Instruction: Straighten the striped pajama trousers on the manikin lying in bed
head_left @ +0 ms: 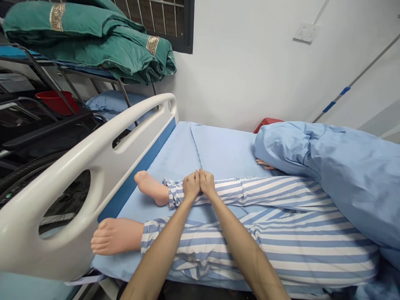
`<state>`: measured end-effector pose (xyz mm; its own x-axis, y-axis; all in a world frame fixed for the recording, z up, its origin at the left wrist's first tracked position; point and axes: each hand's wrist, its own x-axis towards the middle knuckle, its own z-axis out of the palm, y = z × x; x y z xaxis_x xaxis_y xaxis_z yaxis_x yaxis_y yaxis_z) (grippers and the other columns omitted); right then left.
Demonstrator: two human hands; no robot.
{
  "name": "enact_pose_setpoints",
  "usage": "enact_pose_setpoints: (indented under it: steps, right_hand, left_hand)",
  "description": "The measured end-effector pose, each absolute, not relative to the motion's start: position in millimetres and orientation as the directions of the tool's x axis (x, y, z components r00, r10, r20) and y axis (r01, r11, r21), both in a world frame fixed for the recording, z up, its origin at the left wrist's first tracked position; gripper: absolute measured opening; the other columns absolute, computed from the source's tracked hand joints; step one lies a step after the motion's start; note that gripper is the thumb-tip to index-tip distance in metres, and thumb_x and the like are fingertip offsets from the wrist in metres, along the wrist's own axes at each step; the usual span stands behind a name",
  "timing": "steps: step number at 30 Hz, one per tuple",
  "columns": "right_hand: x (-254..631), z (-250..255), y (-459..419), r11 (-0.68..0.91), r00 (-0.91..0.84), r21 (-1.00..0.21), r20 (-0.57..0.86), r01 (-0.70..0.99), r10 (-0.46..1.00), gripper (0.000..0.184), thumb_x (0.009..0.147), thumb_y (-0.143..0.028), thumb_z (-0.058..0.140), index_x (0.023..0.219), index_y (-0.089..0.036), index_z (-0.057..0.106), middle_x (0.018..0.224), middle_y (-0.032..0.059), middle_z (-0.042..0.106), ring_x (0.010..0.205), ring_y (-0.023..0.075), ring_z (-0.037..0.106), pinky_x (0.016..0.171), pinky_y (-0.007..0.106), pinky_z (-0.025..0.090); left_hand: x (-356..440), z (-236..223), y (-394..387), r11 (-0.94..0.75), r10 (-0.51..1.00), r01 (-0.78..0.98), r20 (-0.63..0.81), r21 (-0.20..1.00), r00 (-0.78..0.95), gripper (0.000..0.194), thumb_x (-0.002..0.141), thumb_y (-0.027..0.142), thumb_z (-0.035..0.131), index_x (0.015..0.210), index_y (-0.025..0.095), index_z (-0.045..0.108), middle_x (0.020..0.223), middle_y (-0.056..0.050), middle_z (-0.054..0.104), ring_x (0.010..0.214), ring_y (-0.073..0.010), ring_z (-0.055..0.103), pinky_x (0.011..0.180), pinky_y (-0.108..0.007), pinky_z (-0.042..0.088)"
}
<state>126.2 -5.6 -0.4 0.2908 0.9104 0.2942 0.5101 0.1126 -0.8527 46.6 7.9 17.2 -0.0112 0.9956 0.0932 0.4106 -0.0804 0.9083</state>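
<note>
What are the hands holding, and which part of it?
The left hand and right hand are on a striped trouser leg of a manikin, just above its ankle cuff. I cannot tell how tightly they grip.

1. A blue blanket (331, 175) covers everything above the striped trousers (281, 233), and the picture's right edge cuts it off; only a small hand (265, 164) shows at its edge.
2. The bottom edge cuts off both forearms. Whether the left hand (191, 186) and right hand (207, 183) grip the cloth cannot be told.
3. The blanket mostly hides a red object (265, 124), so its kind is unclear.
4. Rack bars partly hide a red basin (56, 102).
5. The left edge cuts off a dark wheel (31, 179), and shadow obscures what it belongs to.
6. The top-left corner cuts off green folded bedding (90, 41).
</note>
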Motion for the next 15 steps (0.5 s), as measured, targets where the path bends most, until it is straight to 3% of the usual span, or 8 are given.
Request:
enact_pose_setpoints:
  steps: [3,8,12,15]
  right_hand:
    - [128.6,10.0,-4.9,0.084,0.269,-0.821,0.279,0.565,0.922,0.056,0.100,-0.049,0.027,0.058,-0.021,0.050,0.058,0.0045,0.059,0.055,0.0149,0.048,0.056,0.027,0.030]
    - [139.1,23.3,-6.9,0.135,0.163,-0.677,0.357,0.724,0.920,0.052,0.101,-0.044,0.032,0.058,-0.021,0.051,0.056,0.0033,0.057,0.055,0.0145,0.047,0.058,0.028,0.028]
    - [144.3,8.8,-9.8,0.109,0.193,-0.729,0.318,0.676,0.928,0.052,0.101,-0.042,0.029,0.058,-0.021,0.048,0.057,0.0031,0.057,0.058,0.0142,0.047,0.059,0.027,0.029]
    - [146.1,0.2,-8.5,0.115,0.230,-0.792,0.308,0.600,0.923,0.053,0.099,-0.047,0.029,0.055,-0.022,0.042,0.054,0.0008,0.051,0.055,0.0133,0.043,0.057,0.027,0.028]
  left_hand:
    - [48.5,7.5,2.9,-0.111,0.993,0.469,0.122,0.876,0.008,0.044,0.095,0.034,0.037,0.054,0.019,0.047,0.057,-0.001,0.051,0.058,-0.0127,0.041,0.061,-0.027,0.026]
    - [47.1,2.1,4.0,-0.096,0.995,0.524,0.099,0.846,0.024,0.046,0.095,0.036,0.038,0.053,0.020,0.045,0.052,-0.001,0.045,0.057,-0.0132,0.039,0.059,-0.028,0.024]
    - [47.5,1.9,4.0,-0.131,0.990,0.491,0.142,0.861,0.016,0.046,0.094,0.036,0.038,0.052,0.020,0.041,0.051,0.001,0.041,0.057,-0.0132,0.037,0.059,-0.028,0.025]
    - [51.6,12.3,10.1,-0.080,0.996,0.413,0.086,0.907,0.005,0.047,0.093,0.034,0.041,0.048,0.021,0.033,0.049,0.003,0.032,0.054,-0.0117,0.033,0.058,-0.028,0.025]
